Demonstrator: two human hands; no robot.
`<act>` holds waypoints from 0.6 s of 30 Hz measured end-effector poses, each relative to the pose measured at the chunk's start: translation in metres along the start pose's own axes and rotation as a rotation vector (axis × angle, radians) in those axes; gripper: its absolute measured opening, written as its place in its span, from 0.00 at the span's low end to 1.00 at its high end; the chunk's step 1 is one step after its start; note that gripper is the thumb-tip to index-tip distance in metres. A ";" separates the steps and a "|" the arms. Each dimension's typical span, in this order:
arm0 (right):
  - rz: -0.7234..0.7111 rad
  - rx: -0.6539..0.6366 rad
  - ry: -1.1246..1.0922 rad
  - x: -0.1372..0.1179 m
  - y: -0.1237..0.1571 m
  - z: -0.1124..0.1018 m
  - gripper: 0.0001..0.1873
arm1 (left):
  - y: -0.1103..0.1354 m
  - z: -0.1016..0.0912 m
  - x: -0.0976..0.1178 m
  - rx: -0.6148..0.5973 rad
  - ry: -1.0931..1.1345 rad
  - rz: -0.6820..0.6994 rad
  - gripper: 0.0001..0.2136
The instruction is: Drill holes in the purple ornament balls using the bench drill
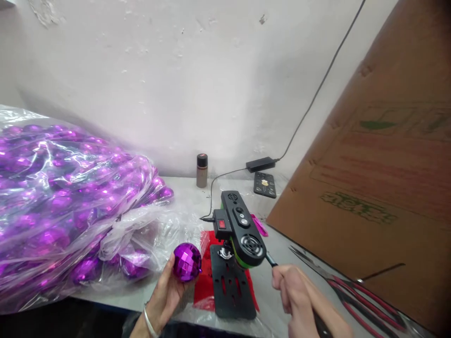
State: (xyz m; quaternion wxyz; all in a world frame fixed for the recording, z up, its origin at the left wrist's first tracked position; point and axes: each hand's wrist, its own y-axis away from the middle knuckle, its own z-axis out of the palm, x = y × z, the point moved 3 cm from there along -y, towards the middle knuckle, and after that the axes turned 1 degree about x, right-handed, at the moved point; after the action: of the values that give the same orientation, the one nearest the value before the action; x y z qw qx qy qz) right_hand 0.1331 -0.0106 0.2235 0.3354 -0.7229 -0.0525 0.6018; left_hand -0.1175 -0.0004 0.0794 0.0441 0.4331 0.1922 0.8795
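My left hand (pixel 167 286) holds a shiny purple mirror-faceted ball ornament (pixel 187 261), its fingers wrapped round the side and underneath. Just to the right stands a small black machine (pixel 243 225) like a mini belt sander, with green edges and a red switch, on a slotted black base plate (pixel 234 300). My right hand (pixel 296 291) is closed round a slim tool (pixel 270 259) with a thin shaft and a dark handle end. The shaft's tip reaches the machine's rounded front end; whether it touches cannot be made out.
A clear plastic bag (pixel 70 202) full of purple balls covers the left side. Behind stand a small bottle (pixel 202 171), a power adapter (pixel 260 164) with its cable and a dark flat card (pixel 265 184). Large scissors (pixel 366 300) lie right, before a cardboard box (pixel 369 164). Red cloth (pixel 202 286) underlies the machine.
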 end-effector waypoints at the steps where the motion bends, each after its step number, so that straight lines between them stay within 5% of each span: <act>1: -0.023 -0.010 0.001 0.000 -0.002 0.000 0.26 | 0.002 0.005 -0.009 -0.010 0.034 -0.021 0.32; 5: -0.098 -0.042 -0.009 -0.001 -0.003 0.000 0.25 | 0.000 0.020 -0.040 0.001 -0.091 0.027 0.34; 10: -0.137 -0.060 -0.005 -0.003 -0.002 0.000 0.23 | -0.017 0.028 -0.071 0.080 -0.515 0.263 0.45; 18: -0.176 -0.070 -0.044 -0.003 0.000 -0.001 0.22 | -0.027 0.037 -0.094 0.024 -0.883 0.548 0.40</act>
State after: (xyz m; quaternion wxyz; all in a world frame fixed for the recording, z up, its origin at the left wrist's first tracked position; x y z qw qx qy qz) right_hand 0.1333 -0.0123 0.2266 0.3605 -0.7133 -0.1442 0.5835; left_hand -0.0331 0.0124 0.0199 -0.1158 0.7976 0.0451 0.5902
